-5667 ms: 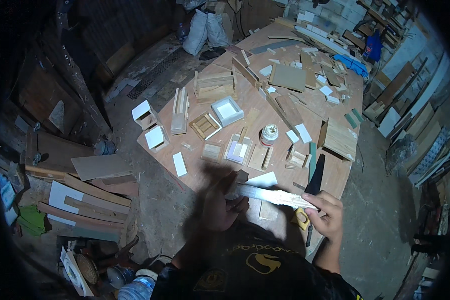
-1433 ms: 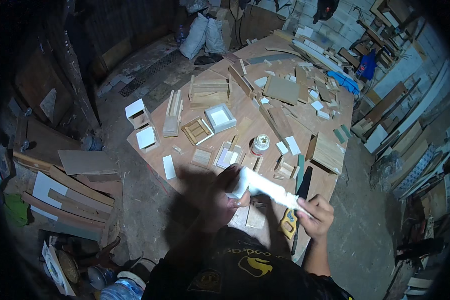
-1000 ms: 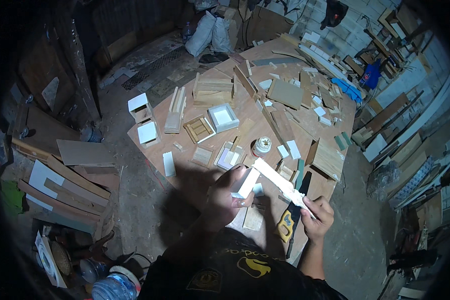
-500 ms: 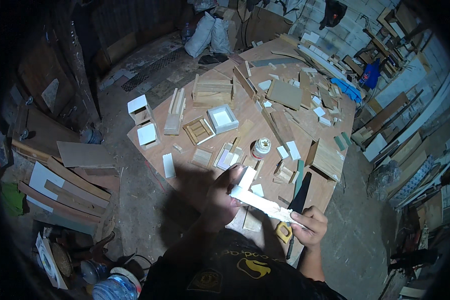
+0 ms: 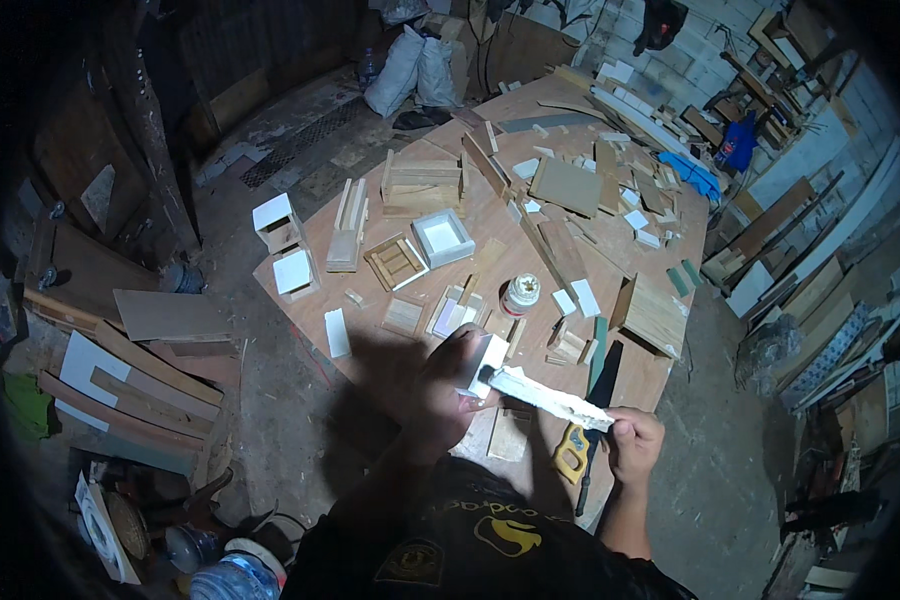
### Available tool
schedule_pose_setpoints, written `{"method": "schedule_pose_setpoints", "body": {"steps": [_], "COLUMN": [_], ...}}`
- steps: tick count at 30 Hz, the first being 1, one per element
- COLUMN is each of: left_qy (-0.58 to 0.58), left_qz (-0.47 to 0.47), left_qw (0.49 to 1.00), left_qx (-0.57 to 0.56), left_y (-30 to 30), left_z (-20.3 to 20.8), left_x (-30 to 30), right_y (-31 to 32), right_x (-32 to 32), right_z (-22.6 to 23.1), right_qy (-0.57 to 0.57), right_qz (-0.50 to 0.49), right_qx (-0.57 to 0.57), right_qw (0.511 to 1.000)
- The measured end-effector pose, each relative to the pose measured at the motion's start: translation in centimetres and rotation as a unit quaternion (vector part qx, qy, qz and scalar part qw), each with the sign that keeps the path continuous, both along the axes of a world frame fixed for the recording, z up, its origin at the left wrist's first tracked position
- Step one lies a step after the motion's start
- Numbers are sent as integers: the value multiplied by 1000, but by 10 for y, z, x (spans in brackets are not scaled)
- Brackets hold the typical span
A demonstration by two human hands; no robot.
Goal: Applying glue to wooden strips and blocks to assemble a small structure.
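Note:
My left hand point(image 5: 444, 385) grips a small white block-shaped piece point(image 5: 486, 358), with the thumb along its upper side. A long, narrow strip with a rough white coating point(image 5: 550, 396) is pinched at its right end by my right hand point(image 5: 636, 440). The strip's darker left tip meets or nearly meets the white piece; whether they touch is hard to tell. Under the strip lies a handsaw point(image 5: 572, 452) with a yellow handle and a dark blade. Just beyond my hands an open white jar point(image 5: 521, 296) stands on the wooden table point(image 5: 370, 330).
A white open tray point(image 5: 444, 238), a wooden frame point(image 5: 396, 262) and a wooden box point(image 5: 650, 318) rest on the table. Offcuts surround a brown board point(image 5: 566, 187) farther back. White-topped boxes point(image 5: 292, 272) stand at the left edge. Boards point(image 5: 135, 385) lie on the floor at left.
My right hand has moved slightly right and down with the strip. The strip's left end has slid across the white piece, which now shows more of its face.

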State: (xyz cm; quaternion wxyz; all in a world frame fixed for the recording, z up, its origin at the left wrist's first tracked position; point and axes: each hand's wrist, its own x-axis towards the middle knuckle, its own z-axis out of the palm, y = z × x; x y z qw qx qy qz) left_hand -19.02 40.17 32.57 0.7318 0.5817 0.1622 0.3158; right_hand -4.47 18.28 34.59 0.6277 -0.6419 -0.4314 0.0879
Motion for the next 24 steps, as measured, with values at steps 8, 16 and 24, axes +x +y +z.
{"method": "schedule_pose_setpoints", "body": {"steps": [8, 16, 24], "left_qy": [-30, 38, -7], "left_qz": [11, -32, 87], "left_qw": [996, 999, 951], "left_qx": [77, 16, 296], "left_y": [2, 6, 7], "left_z": [13, 12, 0], "left_x": [4, -1, 0], "right_y": [11, 16, 11], "right_x": [-8, -2, -4], "right_z": [-1, -6, -5], "right_qy": [314, 332, 290], "right_qz": [66, 2, 32], "right_qx": [-37, 27, -21], "right_qw": [946, 943, 956]}}
